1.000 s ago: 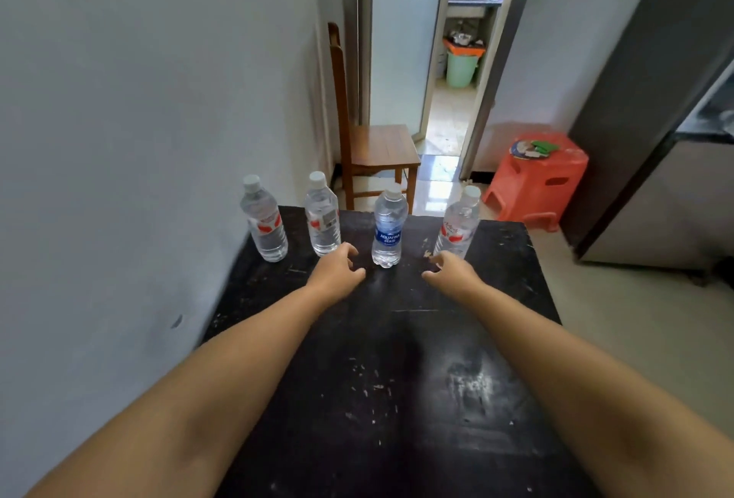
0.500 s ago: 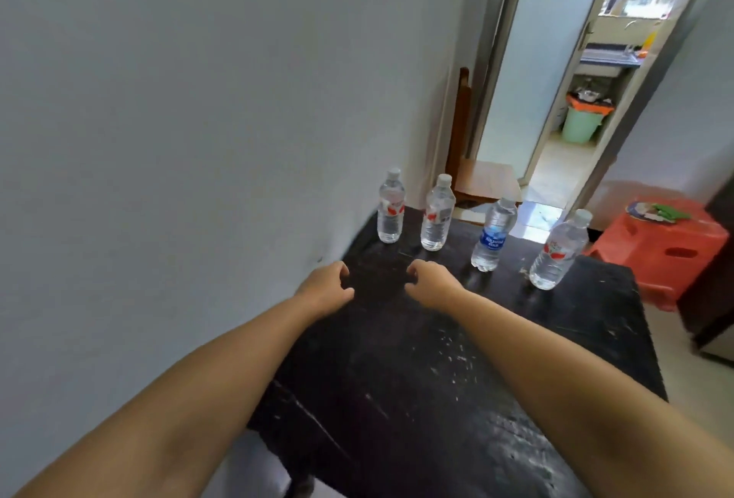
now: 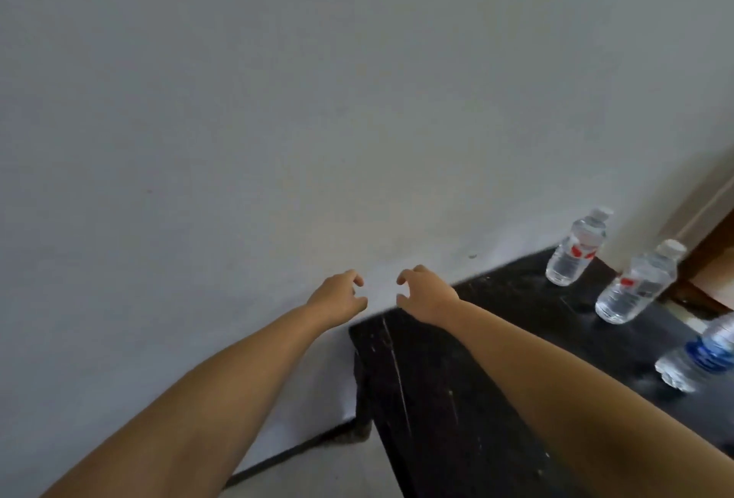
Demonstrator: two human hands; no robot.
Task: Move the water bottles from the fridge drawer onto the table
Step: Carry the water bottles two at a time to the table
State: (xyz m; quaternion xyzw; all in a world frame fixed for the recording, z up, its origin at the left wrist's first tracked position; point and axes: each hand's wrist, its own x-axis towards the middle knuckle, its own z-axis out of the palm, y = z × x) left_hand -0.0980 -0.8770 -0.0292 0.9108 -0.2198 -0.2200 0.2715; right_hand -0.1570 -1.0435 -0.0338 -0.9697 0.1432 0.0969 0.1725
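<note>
While bottles (image 3: 574, 255) stand far right on bench (image 3: 496, 338), well apart from hands: left grip (image 3: 337, 299) loosely curled, holding nothing; right grip (image 3: 427, 295) likewise, over bench's near-left corner.

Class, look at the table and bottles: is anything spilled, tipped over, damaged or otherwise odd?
Nothing stands out. Three bottles stand on the scuffed black table, none spilled; both hands are empty.

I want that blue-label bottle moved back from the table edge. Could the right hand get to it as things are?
Probably yes: the right hand is empty, and bare table lies between it and the blue-label bottle, with nothing in the way.
</note>
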